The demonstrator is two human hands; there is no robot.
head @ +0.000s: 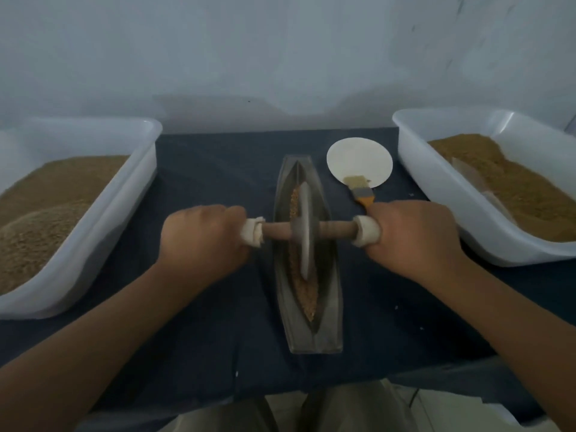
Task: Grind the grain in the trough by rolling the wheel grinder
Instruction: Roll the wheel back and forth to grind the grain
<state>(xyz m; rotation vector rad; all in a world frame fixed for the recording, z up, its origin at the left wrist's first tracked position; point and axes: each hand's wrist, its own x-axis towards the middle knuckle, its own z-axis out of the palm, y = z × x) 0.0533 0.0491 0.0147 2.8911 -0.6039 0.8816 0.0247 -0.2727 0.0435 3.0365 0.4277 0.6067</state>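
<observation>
Where the lower edge of the frame cuts in, I see pale trousers (311, 410) below the near lip of the table (218, 353), which is draped in dark blue cloth. Both forearms run up from the bottom corners toward the centre.

At centre frame the trough (327, 322), a long boat-shaped metal piece, lies on the cloth with its length pointing away from me. The grain (307, 294) sits as a narrow brown strip along its groove. The wheel grinder (307, 232) stands upright about halfway along, its disc edge down in the grain and its wooden axle crossing the trough from side to side. Each axle end is wrapped in white padding. My left hand (202, 241) is curled tight round the left end, knuckles up; my right hand (411, 241) grips the right end the same way.

Just beyond the right hand lies a brush (363, 194) with an orange handle, its bristles resting on the near edge of a white round plate (358, 157).

At the left edge of the frame a white tub (131, 194) holds brown granular material; a second tub (436, 188) at the right edge holds more, with a pale object half buried that I cannot identify. A pale wall (280, 57) fills the top.
</observation>
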